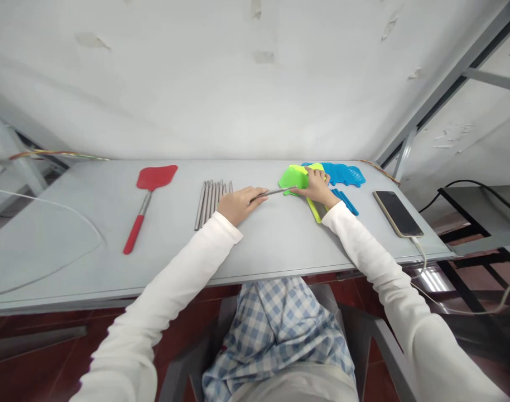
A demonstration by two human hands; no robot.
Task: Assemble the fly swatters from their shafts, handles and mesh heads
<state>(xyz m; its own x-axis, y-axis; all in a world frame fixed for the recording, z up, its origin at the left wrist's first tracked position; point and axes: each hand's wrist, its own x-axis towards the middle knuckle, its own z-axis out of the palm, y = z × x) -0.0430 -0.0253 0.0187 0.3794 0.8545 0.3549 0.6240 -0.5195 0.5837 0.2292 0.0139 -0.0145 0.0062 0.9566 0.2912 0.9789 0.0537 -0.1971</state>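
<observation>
My left hand [240, 205] is closed around one end of a thin metal telescopic rod [275, 192], which points right. The rod's tip reaches the thumb of my right hand [319, 188]. My right hand's fingers are closed over a bright green fly swatter head [292, 178]; its grip is partly hidden. Under and beside that hand lie a yellow swatter head [317, 167] and a yellow handle [314, 211]. Several blue swatter heads [345, 173] and blue handles [346, 201] lie just to the right. Left of my left hand, several metal rods [207, 204] lie side by side.
A fly swatter [156, 177] with red head, metal shaft and red handle lies at the left of the grey table [263, 257]. A phone [398, 214] with a white cable lies at the right. A white cable [77, 209] curves across the left end. A wall stands behind.
</observation>
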